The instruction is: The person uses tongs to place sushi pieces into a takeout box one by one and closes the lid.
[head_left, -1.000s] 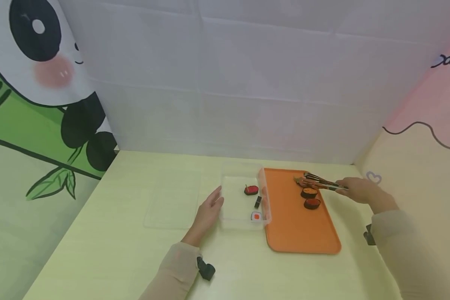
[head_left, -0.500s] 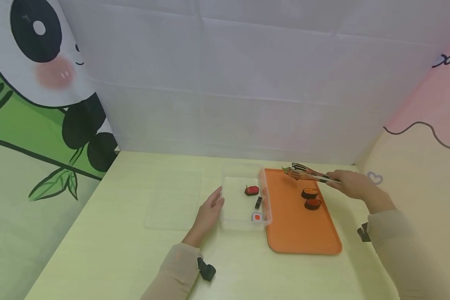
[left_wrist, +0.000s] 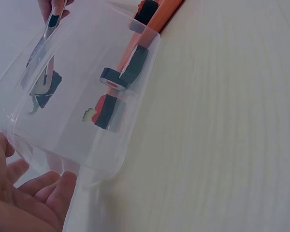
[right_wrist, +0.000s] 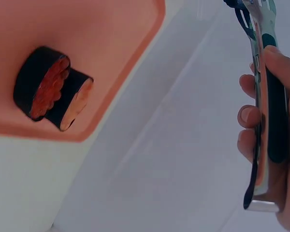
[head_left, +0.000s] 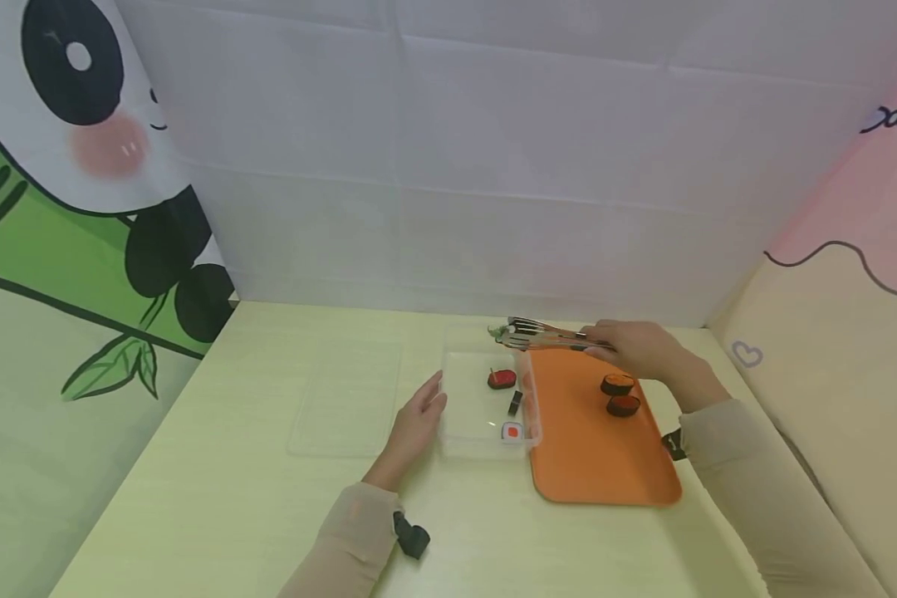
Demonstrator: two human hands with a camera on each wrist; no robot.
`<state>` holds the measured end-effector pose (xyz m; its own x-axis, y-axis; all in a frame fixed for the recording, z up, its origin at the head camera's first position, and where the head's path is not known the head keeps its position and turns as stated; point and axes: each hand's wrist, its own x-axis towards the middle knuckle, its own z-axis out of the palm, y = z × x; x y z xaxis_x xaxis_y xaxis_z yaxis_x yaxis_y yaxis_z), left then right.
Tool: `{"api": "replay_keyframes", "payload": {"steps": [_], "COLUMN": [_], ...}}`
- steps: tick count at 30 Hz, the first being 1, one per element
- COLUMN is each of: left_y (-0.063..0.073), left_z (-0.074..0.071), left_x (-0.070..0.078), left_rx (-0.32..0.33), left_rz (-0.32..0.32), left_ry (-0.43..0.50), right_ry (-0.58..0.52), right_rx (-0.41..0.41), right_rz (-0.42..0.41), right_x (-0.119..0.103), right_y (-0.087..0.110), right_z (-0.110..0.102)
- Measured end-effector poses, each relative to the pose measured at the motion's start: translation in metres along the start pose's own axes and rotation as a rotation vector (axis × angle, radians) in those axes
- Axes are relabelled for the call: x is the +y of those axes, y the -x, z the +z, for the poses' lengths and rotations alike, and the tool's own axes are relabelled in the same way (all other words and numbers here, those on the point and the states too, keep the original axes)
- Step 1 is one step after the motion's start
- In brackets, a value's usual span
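Note:
My right hand point(head_left: 639, 349) grips metal tongs point(right_wrist: 268, 96) with dark handle inserts. Their tips hold a dark-wrapped sushi piece point(left_wrist: 50, 89) with a green garnish point(head_left: 497, 332), over the far end of a clear plastic box point(head_left: 452, 432). Beside the box's left wall rests my left hand point(head_left: 414, 423), its fingers touching the plastic. Inside the box are a red-topped sushi piece point(head_left: 502, 379), a dark-wrapped piece point(head_left: 515, 404) and a white roll with a red centre point(head_left: 512, 432). On the orange tray point(head_left: 598, 465) stand an orange-topped sushi point(head_left: 616, 384) and a red-topped sushi point(head_left: 623, 406).
A clear flat lid point(head_left: 344, 399) lies on the pale table point(head_left: 217, 498) left of the box. The tray's left edge meets the box's right side. A white backdrop point(head_left: 448, 208) stands behind the table, with printed panels at both sides.
My right hand has carried the tongs and the green-garnished sushi leftward from the tray's far right to above the box's far end. The left hand has stayed against the box.

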<state>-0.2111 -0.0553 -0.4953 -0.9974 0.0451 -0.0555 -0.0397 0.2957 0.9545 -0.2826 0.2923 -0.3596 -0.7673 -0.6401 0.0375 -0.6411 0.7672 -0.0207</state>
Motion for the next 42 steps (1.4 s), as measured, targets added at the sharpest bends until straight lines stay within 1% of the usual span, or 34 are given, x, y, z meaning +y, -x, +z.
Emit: {"api": "replay_keyframes", "payload": {"steps": [6, 9, 11, 13, 16, 20, 24, 27, 30, 33, 36, 40, 42], "left_y": [-0.001, -0.001, 0.0, -0.001, -0.001, -0.003, -0.003, -0.002, -0.002, -0.002, -0.003, -0.003, -0.004], "left_z": [0.0, 0.0, 0.0, 0.001, 0.002, 0.003, 0.003, 0.002, 0.002, 0.003, 0.004, 0.003, 0.003], "left_x": [0.0, 0.001, 0.001, 0.001, 0.0, -0.002, -0.002, -0.001, -0.003, -0.004, -0.005, -0.004, -0.005], "left_rx": [0.02, 0.017, 0.013, 0.005, -0.002, 0.004, 0.007, 0.01, 0.013, 0.02, 0.033, 0.04, 0.038], "left_rz": [-0.006, -0.011, -0.008, -0.003, 0.001, 0.0, 0.004, 0.007, 0.015, 0.023, 0.03, 0.025, 0.017], "left_ry": [-0.014, -0.013, -0.006, -0.005, -0.005, -0.021, -0.027, -0.029, -0.027, -0.02, -0.036, -0.037, -0.02], "right_ry": [0.056, 0.096, 0.131, 0.15, 0.169, 0.168, 0.159, 0.161, 0.164, 0.129, 0.036, -0.108, -0.152], "right_rx": [-0.049, -0.07, -0.064, -0.065, -0.077, -0.129, -0.179, -0.189, -0.195, -0.2, -0.188, -0.126, -0.096], "right_rz": [-0.062, -0.092, -0.124, -0.131, -0.113, -0.065, -0.029, -0.023, -0.018, 0.002, 0.031, 0.058, 0.076], "right_x": [-0.02, -0.028, -0.031, -0.033, -0.035, -0.038, -0.042, -0.044, -0.044, -0.04, -0.032, -0.014, -0.001], "right_y": [-0.031, -0.045, -0.052, -0.057, -0.063, -0.07, -0.075, -0.076, -0.074, -0.068, -0.055, -0.03, -0.016], "right_z": [0.012, 0.021, 0.027, 0.032, 0.039, 0.045, 0.045, 0.044, 0.041, 0.036, 0.029, 0.017, 0.012]}}
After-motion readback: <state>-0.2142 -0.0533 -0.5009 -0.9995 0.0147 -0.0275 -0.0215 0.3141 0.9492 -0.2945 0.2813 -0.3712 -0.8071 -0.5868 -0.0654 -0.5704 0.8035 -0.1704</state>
